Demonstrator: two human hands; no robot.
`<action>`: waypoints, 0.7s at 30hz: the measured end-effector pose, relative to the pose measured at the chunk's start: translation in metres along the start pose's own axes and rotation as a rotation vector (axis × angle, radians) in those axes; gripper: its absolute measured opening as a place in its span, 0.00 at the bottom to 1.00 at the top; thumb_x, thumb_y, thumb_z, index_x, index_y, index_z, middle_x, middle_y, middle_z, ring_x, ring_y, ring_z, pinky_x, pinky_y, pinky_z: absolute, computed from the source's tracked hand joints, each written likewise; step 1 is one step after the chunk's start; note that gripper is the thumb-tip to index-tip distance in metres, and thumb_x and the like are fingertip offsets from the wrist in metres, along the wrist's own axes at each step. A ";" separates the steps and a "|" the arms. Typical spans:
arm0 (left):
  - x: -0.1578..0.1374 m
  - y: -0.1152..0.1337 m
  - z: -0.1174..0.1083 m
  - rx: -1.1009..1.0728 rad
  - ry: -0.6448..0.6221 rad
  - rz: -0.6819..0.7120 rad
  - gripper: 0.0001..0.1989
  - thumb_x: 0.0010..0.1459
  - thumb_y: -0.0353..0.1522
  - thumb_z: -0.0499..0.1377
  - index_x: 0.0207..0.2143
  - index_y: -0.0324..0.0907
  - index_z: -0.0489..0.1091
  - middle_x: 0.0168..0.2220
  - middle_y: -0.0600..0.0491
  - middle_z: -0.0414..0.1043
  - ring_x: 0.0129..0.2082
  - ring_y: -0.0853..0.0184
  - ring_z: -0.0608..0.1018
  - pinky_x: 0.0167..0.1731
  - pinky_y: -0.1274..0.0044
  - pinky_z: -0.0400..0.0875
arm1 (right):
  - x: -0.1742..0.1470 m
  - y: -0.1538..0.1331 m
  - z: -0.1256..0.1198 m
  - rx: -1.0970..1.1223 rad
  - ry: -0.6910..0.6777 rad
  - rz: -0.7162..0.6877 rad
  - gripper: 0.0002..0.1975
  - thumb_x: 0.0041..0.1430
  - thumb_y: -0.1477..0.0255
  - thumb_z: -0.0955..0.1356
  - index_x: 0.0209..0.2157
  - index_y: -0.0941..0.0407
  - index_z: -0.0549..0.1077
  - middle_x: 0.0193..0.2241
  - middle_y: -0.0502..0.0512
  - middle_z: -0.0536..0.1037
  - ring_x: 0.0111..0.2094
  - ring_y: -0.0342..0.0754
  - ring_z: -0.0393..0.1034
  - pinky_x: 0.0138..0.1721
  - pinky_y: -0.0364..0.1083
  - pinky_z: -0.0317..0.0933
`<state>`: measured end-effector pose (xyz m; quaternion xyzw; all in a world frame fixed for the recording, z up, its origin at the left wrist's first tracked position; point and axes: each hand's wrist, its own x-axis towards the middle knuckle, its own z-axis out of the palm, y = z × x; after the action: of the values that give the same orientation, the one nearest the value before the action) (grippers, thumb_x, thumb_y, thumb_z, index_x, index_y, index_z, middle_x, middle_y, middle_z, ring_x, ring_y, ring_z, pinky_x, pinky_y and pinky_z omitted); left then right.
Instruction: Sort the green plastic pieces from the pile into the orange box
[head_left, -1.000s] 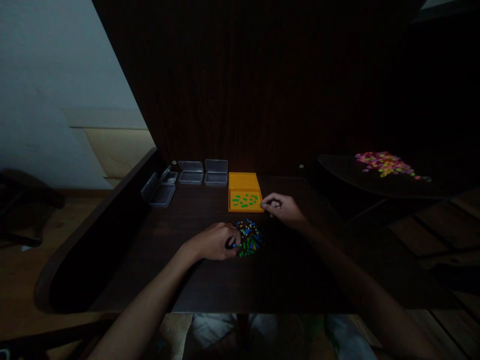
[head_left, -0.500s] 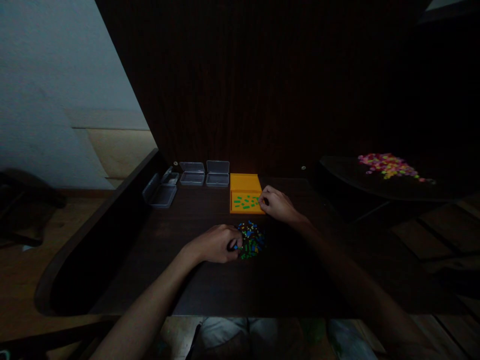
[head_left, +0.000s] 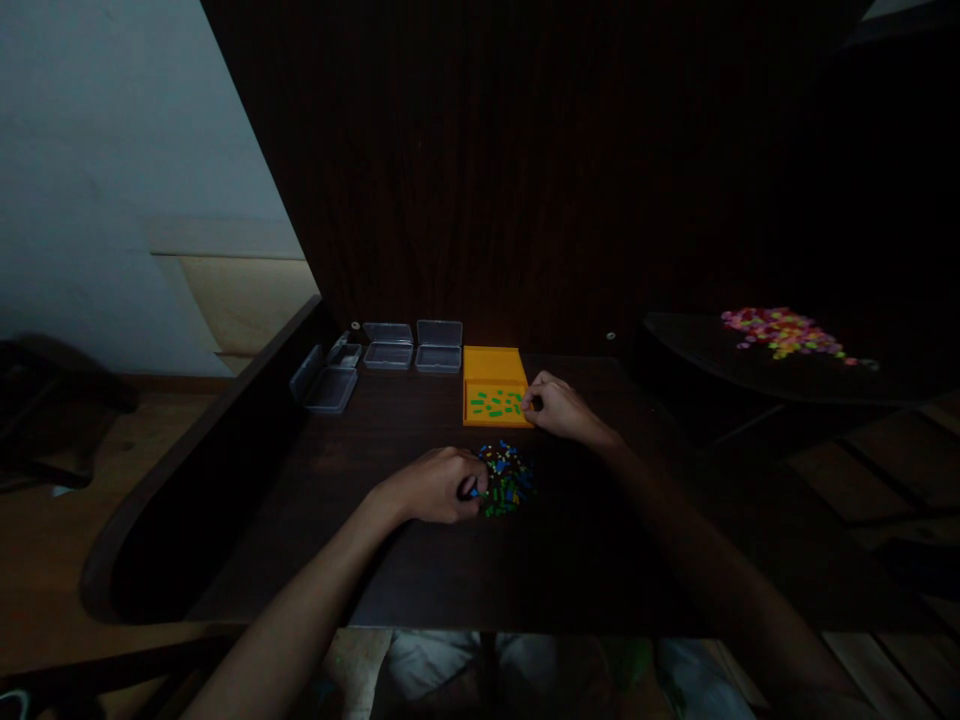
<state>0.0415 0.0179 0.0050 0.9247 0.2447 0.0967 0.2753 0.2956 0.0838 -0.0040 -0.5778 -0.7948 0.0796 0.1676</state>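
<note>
My left hand (head_left: 444, 485) rests at the left side of a pile of small building bricks (head_left: 508, 480) in blue, green, yellow and white. Its fingers are curled into a pinch, with a speck of blue near the tips; whether they grip it is unclear. Over the right edge of an open yellow box (head_left: 495, 365) my right hand (head_left: 559, 405) pinches with thumb and forefinger. What it holds, if anything, is too small to make out. Inside the box's near half lie several green bricks (head_left: 495, 413), spread apart.
Several clear plastic boxes (head_left: 439, 358) with raised lids stand at the back left of the dark table (head_left: 300, 540). A raised side panel (head_left: 202, 470) bounds the left. To the right, a dark surface (head_left: 690, 345) bears a heap of pink and yellow pieces (head_left: 784, 332).
The view has shifted slightly, so everything sits a little farther right. Both hands stay at nearly the same places, the left at the pile and the right at the yellow box.
</note>
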 end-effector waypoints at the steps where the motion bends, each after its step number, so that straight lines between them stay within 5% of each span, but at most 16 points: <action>1: 0.000 0.000 0.000 -0.002 0.000 0.001 0.05 0.47 0.25 0.59 0.30 0.40 0.70 0.25 0.57 0.68 0.24 0.73 0.69 0.28 0.81 0.61 | 0.000 0.000 0.000 -0.002 0.001 -0.007 0.04 0.49 0.78 0.70 0.28 0.56 0.78 0.34 0.55 0.72 0.35 0.45 0.69 0.35 0.42 0.61; 21: 0.000 0.002 -0.002 0.001 0.003 -0.024 0.05 0.47 0.25 0.58 0.29 0.40 0.71 0.26 0.56 0.69 0.24 0.73 0.69 0.27 0.81 0.61 | -0.004 -0.008 -0.011 -0.045 -0.015 0.005 0.07 0.55 0.74 0.67 0.30 0.56 0.79 0.33 0.55 0.72 0.34 0.46 0.68 0.33 0.43 0.59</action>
<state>0.0415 0.0170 0.0076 0.9217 0.2561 0.0945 0.2756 0.2937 0.0766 0.0079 -0.5828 -0.7962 0.0666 0.1484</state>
